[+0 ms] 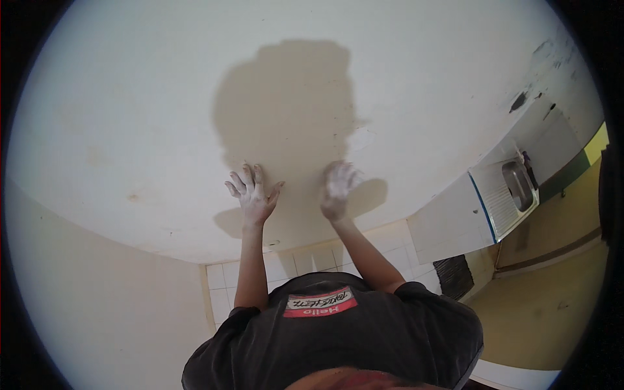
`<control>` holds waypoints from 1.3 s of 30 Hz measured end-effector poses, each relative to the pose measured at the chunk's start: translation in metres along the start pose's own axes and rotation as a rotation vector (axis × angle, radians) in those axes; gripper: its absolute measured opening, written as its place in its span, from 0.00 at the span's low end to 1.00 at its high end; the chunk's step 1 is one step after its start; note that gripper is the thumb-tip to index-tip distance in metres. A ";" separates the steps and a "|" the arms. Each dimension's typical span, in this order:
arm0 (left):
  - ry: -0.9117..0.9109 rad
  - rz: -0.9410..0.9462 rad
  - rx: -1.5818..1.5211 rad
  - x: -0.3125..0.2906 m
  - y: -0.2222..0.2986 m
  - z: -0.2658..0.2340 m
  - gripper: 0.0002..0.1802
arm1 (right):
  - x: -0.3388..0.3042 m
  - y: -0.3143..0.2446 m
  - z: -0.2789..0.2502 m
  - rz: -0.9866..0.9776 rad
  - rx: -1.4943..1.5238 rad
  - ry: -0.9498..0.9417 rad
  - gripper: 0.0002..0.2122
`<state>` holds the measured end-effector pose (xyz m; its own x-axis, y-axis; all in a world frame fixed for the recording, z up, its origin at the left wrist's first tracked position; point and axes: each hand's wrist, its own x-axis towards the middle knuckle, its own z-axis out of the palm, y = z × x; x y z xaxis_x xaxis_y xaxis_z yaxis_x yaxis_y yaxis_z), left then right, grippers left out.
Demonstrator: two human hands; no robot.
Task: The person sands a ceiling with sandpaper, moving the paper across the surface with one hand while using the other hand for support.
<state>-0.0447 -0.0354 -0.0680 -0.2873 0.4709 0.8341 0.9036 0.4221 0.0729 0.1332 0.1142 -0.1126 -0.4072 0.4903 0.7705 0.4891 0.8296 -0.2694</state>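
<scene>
Both my arms reach up in front of a pale, smooth wall (156, 117), and whitish dust coats the hands. My left hand (255, 195) is open, fingers spread and thumb apart, at the wall's surface with nothing seen in it. To its right, my right hand (339, 190) is at the same wall, smeared by motion. Its fingers look partly bent, and whether anything is under them cannot be made out. A large shadow of my head falls on the wall above the hands, with smaller arm shadows beside them.
At the right stands a counter with a metal sink (518, 185) and a ribbed drainboard (491, 201). Dark scuffs (519, 102) mark the wall above it. White tiles (312, 261) cover the floor, where a dark ribbed mat (454, 277) lies. Another plain wall (110, 279) rises at left.
</scene>
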 end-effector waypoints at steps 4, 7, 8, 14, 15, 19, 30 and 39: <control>-0.001 -0.009 0.002 -0.001 -0.004 -0.002 0.46 | -0.002 -0.009 0.005 -0.113 0.008 -0.113 0.26; -0.049 -0.034 0.011 -0.003 -0.003 -0.004 0.46 | 0.002 0.047 -0.007 0.036 -0.211 -0.032 0.27; -0.045 -0.020 0.018 -0.003 -0.003 -0.003 0.46 | 0.009 0.053 -0.012 0.091 -0.256 -0.027 0.27; -0.033 -0.002 0.018 -0.005 -0.005 0.002 0.46 | 0.039 0.014 -0.027 0.344 0.135 0.309 0.26; -0.032 -0.007 0.004 -0.003 -0.002 0.004 0.47 | 0.030 0.011 -0.015 0.213 0.054 0.246 0.25; -0.035 -0.015 0.010 -0.007 -0.006 0.003 0.47 | 0.009 -0.020 -0.011 -0.083 0.068 -0.100 0.21; -0.058 -0.023 0.021 -0.005 -0.002 0.004 0.47 | 0.035 0.015 -0.007 0.233 0.093 0.361 0.28; -0.058 0.037 0.074 -0.006 -0.007 0.002 0.54 | 0.006 0.054 0.004 -0.169 0.010 0.100 0.24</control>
<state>-0.0502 -0.0390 -0.0745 -0.2738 0.5301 0.8025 0.8886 0.4586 0.0002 0.1541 0.1634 -0.1252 -0.4039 0.3155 0.8587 0.4125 0.9006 -0.1368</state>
